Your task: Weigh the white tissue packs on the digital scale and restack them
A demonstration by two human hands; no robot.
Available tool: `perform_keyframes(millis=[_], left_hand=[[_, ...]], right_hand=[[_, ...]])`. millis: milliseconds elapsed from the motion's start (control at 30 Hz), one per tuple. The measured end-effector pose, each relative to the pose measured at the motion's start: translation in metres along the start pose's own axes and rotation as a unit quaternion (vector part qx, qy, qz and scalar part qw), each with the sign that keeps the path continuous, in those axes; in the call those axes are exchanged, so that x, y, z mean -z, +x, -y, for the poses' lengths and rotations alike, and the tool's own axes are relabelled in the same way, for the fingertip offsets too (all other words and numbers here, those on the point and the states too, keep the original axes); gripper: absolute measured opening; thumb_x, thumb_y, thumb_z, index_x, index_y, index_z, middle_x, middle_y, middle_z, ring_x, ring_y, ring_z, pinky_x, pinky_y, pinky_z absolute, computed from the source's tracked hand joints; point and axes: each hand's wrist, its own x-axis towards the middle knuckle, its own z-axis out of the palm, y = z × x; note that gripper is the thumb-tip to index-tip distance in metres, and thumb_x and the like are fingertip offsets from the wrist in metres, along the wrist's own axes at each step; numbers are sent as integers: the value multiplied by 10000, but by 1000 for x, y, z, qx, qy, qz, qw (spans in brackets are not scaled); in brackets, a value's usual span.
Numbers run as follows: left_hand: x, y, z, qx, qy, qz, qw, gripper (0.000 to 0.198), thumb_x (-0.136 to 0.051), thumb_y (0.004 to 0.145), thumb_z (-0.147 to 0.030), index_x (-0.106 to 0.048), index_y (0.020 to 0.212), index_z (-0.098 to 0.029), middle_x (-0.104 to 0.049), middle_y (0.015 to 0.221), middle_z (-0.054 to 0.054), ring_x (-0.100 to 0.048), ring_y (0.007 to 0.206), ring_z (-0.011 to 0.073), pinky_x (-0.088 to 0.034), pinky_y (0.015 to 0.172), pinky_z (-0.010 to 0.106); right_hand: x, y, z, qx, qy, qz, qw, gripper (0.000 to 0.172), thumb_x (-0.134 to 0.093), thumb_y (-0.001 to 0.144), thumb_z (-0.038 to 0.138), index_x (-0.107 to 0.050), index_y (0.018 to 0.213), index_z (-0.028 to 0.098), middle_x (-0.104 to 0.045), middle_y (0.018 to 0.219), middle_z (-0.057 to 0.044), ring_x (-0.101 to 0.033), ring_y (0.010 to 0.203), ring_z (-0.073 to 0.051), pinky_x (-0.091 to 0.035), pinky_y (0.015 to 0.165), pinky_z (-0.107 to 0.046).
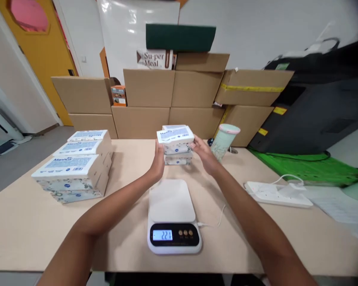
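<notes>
A white and blue soft pack of tissues (176, 137) is between my two hands, slightly askew on top of another tissue pack (178, 160) beyond the scale. My left hand (158, 161) presses against its left side, fingers largely hidden behind the wrist and thumb. On the right side, my right hand (205, 153) grips it with curved fingers and thumb. Nearer to me lies a white digital scale (171, 200) with nothing on its plate; the lit display appears to read 221. To the left stand stacked tissue packs (67, 167) in several rows.
A pale green tumbler (225, 141) stands just right of my right hand. Farther right lie a white power strip (279, 194) and a green board (304, 169). Cardboard boxes (140, 122) line the table's back edge. A thin white cable (214, 225) runs from the scale.
</notes>
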Motion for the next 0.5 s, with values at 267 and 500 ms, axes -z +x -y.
perform_keyframes(millis=[267,500], left_hand=[[44,-148,-27,47,59,118,990,988,-431,893,-1023,-511,1695,-452,-409,1840,-80,-143,1798,335,-179,1475,513],[66,-176,8,53,66,75,994,930,-447,913,-995,-628,1609,-405,-429,1836,-4,-349,1727,385,-290,1421,558]], right_hand=[[22,-149,19,-29,3,77,997,826,-833,924,675,-481,1635,444,-411,1833,-21,-357,1723,-339,-339,1413,-631],[11,-189,-7,-73,32,109,991,803,-907,834,700,-544,1480,389,-464,1792,-91,-456,1671,-336,-375,1375,-661]])
